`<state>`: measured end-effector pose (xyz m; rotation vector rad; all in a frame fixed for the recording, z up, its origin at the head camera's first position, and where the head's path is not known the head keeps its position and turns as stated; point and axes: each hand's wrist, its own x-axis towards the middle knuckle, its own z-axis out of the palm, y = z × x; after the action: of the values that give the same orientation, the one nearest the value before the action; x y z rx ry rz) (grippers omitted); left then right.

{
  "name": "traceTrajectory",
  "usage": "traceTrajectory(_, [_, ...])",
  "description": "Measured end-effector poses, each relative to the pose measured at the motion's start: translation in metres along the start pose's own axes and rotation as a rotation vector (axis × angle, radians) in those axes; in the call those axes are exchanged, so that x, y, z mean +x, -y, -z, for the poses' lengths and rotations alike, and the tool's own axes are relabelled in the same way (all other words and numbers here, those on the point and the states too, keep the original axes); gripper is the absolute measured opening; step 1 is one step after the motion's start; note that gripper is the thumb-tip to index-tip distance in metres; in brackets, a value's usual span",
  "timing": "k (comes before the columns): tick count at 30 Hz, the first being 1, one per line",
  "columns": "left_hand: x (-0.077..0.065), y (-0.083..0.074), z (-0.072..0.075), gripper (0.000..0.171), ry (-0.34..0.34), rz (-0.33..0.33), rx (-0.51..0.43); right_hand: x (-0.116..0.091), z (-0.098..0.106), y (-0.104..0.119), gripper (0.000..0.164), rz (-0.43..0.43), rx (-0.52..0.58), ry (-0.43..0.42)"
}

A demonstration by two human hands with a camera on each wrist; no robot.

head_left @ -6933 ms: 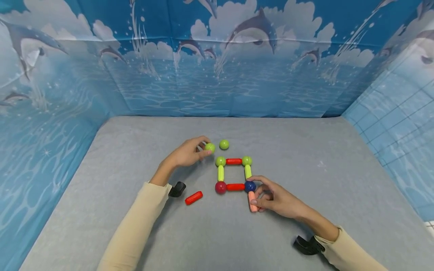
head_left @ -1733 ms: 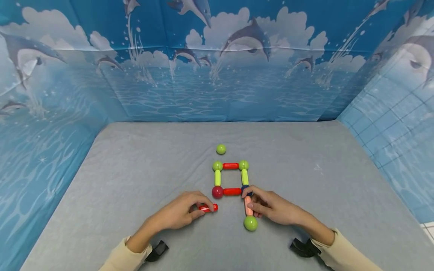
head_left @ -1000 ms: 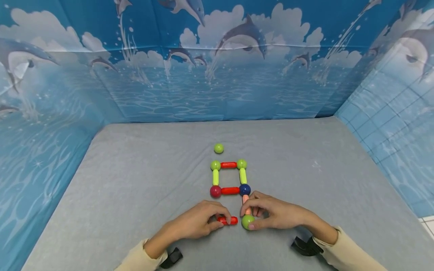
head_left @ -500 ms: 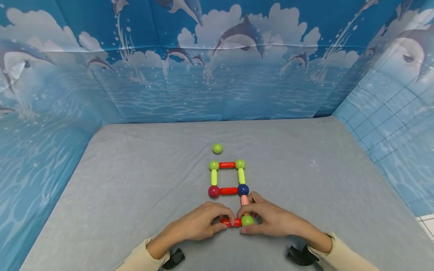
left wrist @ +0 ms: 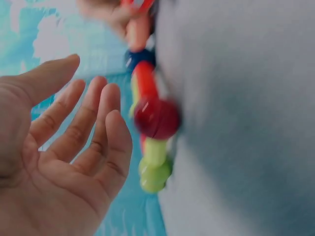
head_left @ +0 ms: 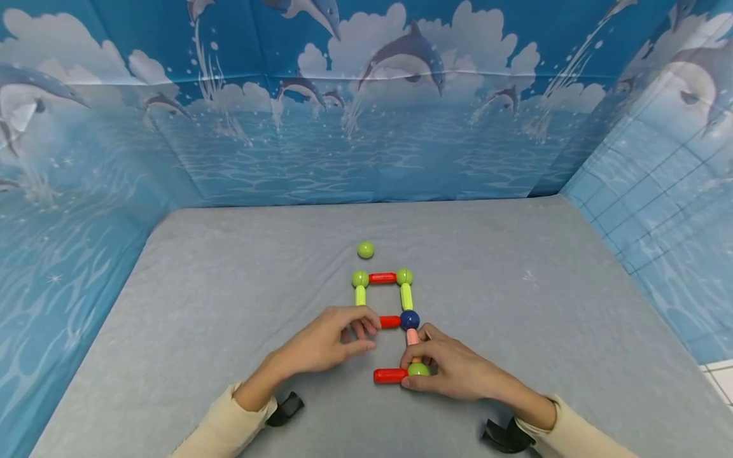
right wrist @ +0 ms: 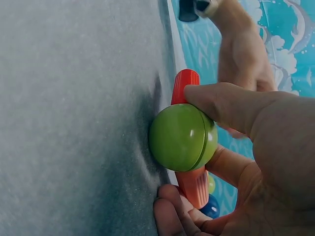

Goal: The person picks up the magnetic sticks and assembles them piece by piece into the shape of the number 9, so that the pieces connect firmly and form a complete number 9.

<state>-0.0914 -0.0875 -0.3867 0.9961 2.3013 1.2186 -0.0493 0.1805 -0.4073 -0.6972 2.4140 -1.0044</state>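
Observation:
My left hand (head_left: pixel 332 340), fingers spread loosely and holding nothing, hovers over the near left corner of a square of magnetic sticks and balls. It hides the dark red ball (left wrist: pixel 157 119) in the head view. My right hand (head_left: pixel 458 366) grips a green ball (right wrist: pixel 182 137), thumb on one side, with other fingers by the salmon stick (right wrist: pixel 194 187). That stick joins the green ball to the blue ball (head_left: pixel 410 319) at the square's near right corner. From the held ball a red stick (head_left: pixel 389 376) points left, its other end free.
Green balls (head_left: pixel 360 278) form the square's far corners, with a red stick (head_left: pixel 382 278) between them and yellow-green sticks (head_left: pixel 406 296) down the sides. A loose green ball (head_left: pixel 365 250) lies beyond. Grey cloth (head_left: pixel 240 267) covers the table; a dolphin-print curtain (head_left: pixel 366 146) stands behind.
My left hand brought the red stick against the near green ball, let go, and moved up toward the square. Earlier, that ball joined the salmon stick. My right hand shifted from stick to ball.

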Motion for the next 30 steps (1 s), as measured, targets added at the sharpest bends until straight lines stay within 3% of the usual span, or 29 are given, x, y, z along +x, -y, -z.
traceTrajectory(6, [0.027,0.009,0.034,0.027,-0.13,0.014,0.04,0.001,0.0,-0.002,0.011,-0.02,0.0,0.009])
traceTrajectory(16, [0.082,0.056,0.065,0.032,-0.255,0.119,0.068,0.001,0.003,-0.001,0.011,-0.022,0.006,0.02])
traceTrajectory(23, [0.107,0.076,0.073,0.039,-0.239,0.195,-0.022,0.001,0.004,-0.002,0.011,-0.031,0.016,0.026])
traceTrajectory(30, [0.114,0.088,0.074,0.045,-0.191,0.23,-0.136,0.001,0.002,-0.003,0.011,-0.025,0.022,0.026])
